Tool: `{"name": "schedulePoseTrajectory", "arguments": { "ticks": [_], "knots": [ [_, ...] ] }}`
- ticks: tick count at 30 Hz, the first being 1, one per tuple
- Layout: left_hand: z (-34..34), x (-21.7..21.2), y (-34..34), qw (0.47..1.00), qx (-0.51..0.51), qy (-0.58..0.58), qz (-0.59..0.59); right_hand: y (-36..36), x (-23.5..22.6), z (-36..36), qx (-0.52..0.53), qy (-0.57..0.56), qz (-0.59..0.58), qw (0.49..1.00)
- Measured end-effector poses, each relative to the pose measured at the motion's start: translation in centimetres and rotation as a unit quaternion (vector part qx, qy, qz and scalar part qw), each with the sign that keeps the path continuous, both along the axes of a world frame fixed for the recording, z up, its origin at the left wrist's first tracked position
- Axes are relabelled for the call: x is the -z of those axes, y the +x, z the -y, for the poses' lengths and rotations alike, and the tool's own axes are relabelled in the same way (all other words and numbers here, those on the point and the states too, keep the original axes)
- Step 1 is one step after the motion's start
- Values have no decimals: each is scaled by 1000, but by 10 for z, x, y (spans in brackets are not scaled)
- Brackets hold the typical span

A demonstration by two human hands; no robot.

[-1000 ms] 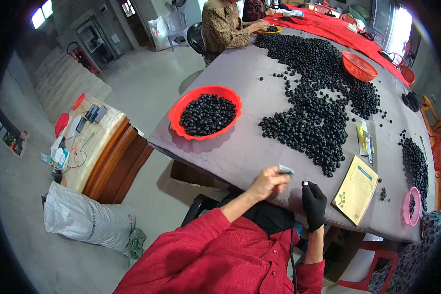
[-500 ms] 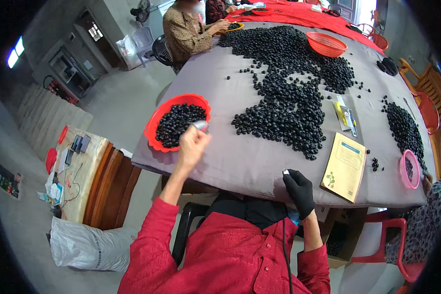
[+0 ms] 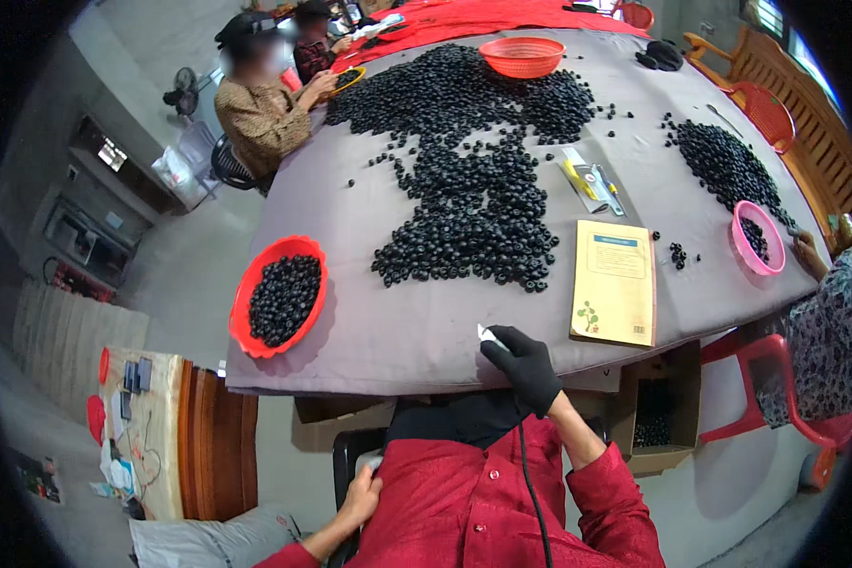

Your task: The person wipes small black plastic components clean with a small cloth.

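My right hand [image 3: 525,364], in a black glove, rests on the near edge of the grey-covered table [image 3: 398,331] and grips a small pale blade-like tool [image 3: 488,333]. My left hand [image 3: 362,494] is bare and hangs low beside the dark chair [image 3: 346,454], its fingers curled around a small pale object [image 3: 374,463]. A red basket [image 3: 248,289] filled with black round pieces sits to the left on the table. A big spread of the same black pieces [image 3: 473,208] covers the middle. A yellow booklet [image 3: 615,279] lies just right of my gloved hand.
A pink bowl [image 3: 740,216] and another person's hand [image 3: 809,251] are at the right edge. An orange basket [image 3: 523,57] stands far back, where two people [image 3: 265,114] sit. Yellow-handled tools [image 3: 587,180] lie mid-table. Under the table are a cardboard box [image 3: 653,417] and a red stool [image 3: 776,417].
My left hand has left the red basket and dropped down beside the chair. The gloved right hand stays at the table edge. The view has swung to the left.
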State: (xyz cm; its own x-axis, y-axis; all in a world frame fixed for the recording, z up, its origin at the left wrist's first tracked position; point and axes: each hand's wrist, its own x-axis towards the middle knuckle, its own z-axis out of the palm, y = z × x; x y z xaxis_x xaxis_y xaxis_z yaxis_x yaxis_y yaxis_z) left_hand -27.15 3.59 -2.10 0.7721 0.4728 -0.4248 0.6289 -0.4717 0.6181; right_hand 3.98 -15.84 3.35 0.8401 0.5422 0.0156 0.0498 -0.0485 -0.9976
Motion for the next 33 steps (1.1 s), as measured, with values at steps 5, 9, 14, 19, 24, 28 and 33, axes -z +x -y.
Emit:
{"name": "schedulePoseTrajectory", "arguments": {
  "ticks": [5, 9, 14, 19, 24, 28, 33],
  "knots": [
    [7, -22, -21, 990, 23, 0, -137, 0, 0, 4, -3, -10, -16, 1000],
    [3, -57, -29, 921, -228, -259, -182, -2, 5, 0, 2, 1, -20, 1000],
    [-30, -45, -78, 774, -300, -423, -362, -1, 7, 3, -5, 17, -32, 999],
    [-23, -90, -60, 842, -8, -428, -330, 0, 4, 2, 3, -2, 2, 1000],
    [8, -153, -29, 878, 102, -425, -192, -1, 9, 1, 4, 17, 8, 1000],
    [36, -174, -14, 898, -1, -437, -57, -3, 11, 0, 5, 7, 22, 1000],
    [27, -179, -20, 867, -26, -491, -78, -4, 13, 0, 15, 7, 45, 999]
  ]
}}
